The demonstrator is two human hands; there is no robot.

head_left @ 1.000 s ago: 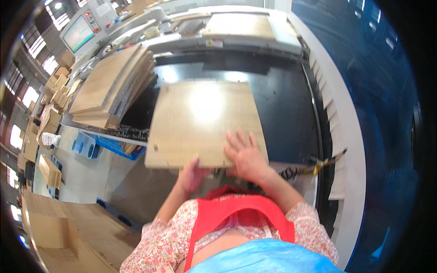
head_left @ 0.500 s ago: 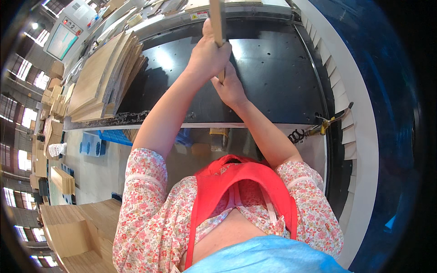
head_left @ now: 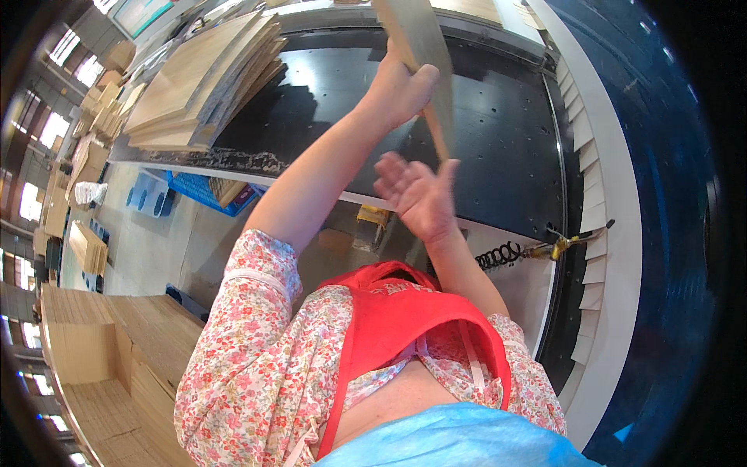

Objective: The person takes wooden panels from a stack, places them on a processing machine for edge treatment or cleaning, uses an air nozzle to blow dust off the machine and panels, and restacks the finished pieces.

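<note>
A flat wooden board (head_left: pixel 424 47) is held tilted above the black work table, its edge toward me and its top running out of the picture. My left hand (head_left: pixel 401 89) grips it by the near edge, thumb on one side. My right hand (head_left: pixel 424 198) is off the board, just below its lower corner, palm up with the fingers spread and slightly blurred. Whether the right thumb touches that corner I cannot tell. Beneath both hands lies the black table top (head_left: pixel 498 156), dotted with small holes.
A stack of wooden boards (head_left: pixel 202 78) lies on the table's left part. An air gun (head_left: pixel 560 245) with a coiled black hose hangs at the right corner, beside a pale slatted cover (head_left: pixel 587 194). Below left stand a blue crate (head_left: pixel 206 191) and stacked panels (head_left: pixel 117 373).
My right hand has let go of the board and drawn back toward me, opening. The board in my left hand has turned, showing more of its face. The view has shifted.
</note>
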